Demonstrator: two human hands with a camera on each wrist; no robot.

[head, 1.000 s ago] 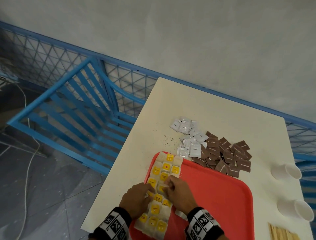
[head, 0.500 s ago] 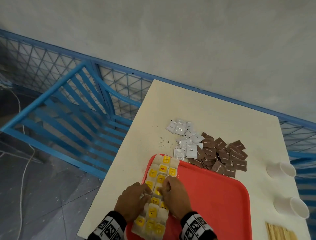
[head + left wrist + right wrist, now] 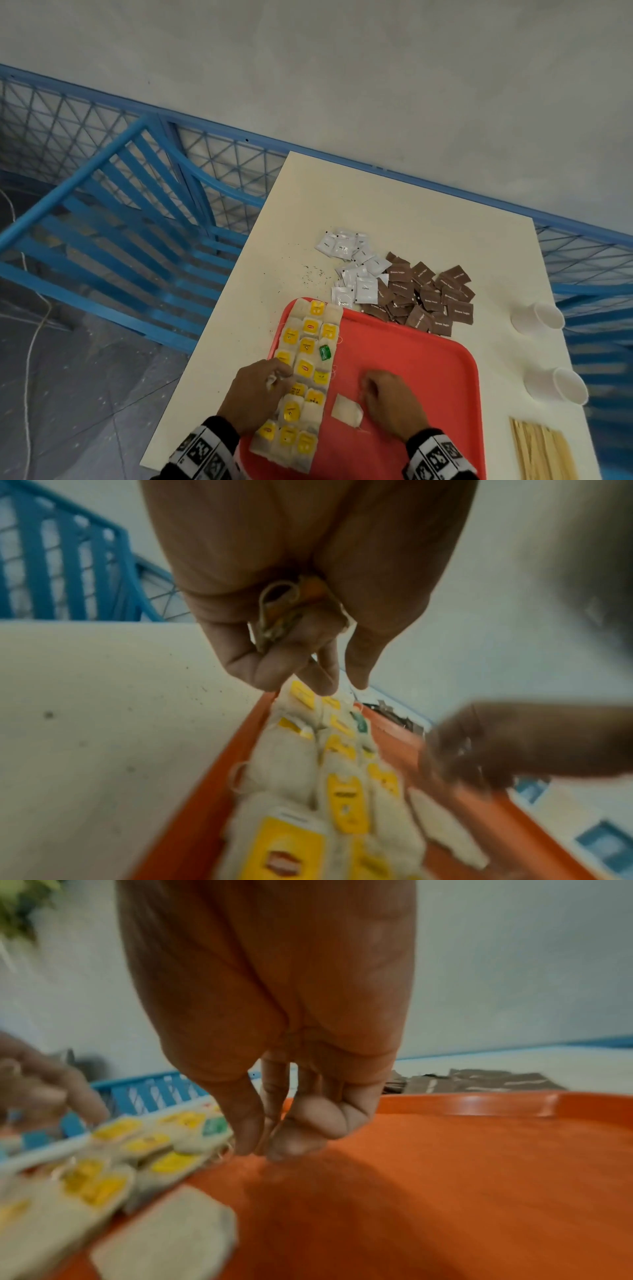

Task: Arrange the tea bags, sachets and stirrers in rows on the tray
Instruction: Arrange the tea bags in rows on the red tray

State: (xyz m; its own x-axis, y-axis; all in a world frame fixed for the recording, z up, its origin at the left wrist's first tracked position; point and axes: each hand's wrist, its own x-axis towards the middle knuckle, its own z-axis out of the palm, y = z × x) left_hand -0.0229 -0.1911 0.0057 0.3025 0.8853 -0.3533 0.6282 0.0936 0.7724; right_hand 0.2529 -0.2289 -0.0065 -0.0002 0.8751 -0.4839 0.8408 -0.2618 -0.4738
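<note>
On the red tray (image 3: 428,383), the tea bags (image 3: 305,370) lie packed in a block of rows along its left edge, and one loose tea bag (image 3: 346,409) sits apart from that block, on the bare tray floor just right of the block's near end. This stray bag lies skewed, its long axis slanting across the tray and not in line with the rows. The right hand (image 3: 390,404) is the nearer one: it hovers just right of the stray bag, knuckles up, its fingertips (image 3: 246,1139) drawn together in a pinch; what they hold, perhaps the bag's string, is too fine and blurred to tell. The left hand (image 3: 255,394) rests over the left side of the block, fingers curled around a crumpled tea bag with a yellow tag (image 3: 284,607) tucked against the palm. The white sachets (image 3: 352,267) and brown sachets (image 3: 424,298) lie heaped on the table beyond the tray's far edge, and the wooden stirrers (image 3: 541,452) off its near right corner. The likely next move is to turn the stray bag parallel to the rows and slide it left.
</note>
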